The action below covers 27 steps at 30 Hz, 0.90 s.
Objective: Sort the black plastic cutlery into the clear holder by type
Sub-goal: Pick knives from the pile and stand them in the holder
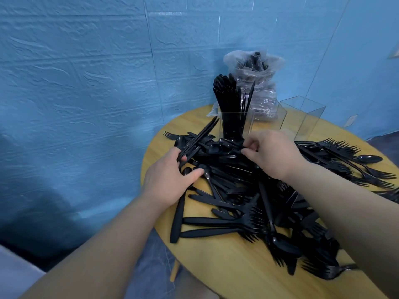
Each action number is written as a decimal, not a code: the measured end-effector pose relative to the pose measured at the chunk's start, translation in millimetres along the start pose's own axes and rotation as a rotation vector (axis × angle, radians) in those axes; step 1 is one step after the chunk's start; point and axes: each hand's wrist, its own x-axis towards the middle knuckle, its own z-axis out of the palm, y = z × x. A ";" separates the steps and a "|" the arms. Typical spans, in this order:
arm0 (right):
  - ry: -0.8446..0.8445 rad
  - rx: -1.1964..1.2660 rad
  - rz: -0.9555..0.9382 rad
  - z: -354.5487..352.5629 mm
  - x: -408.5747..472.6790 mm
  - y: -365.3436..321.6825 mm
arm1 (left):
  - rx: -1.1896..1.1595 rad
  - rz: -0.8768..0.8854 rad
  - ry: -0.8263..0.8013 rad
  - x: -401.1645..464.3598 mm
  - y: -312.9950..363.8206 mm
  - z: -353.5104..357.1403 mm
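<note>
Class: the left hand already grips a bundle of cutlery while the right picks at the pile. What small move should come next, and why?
Probably the right hand should lift the piece it pinches from the pile and add it to the bundle in the left hand, if it matches; the filled holder stands just behind.

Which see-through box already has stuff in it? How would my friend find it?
Start at the round yellow table against the blue wall. Behind the big heap of black cutlery stand three clear holders in a row. Pick the leftmost holder, just past the person's hands: it is packed with upright black cutlery sticking out of the top, while the other two look empty.
</note>
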 end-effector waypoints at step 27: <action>-0.226 -0.194 -0.259 21.4 -16.0 -25.8 | 0.052 -0.115 0.188 4.0 -0.6 0.6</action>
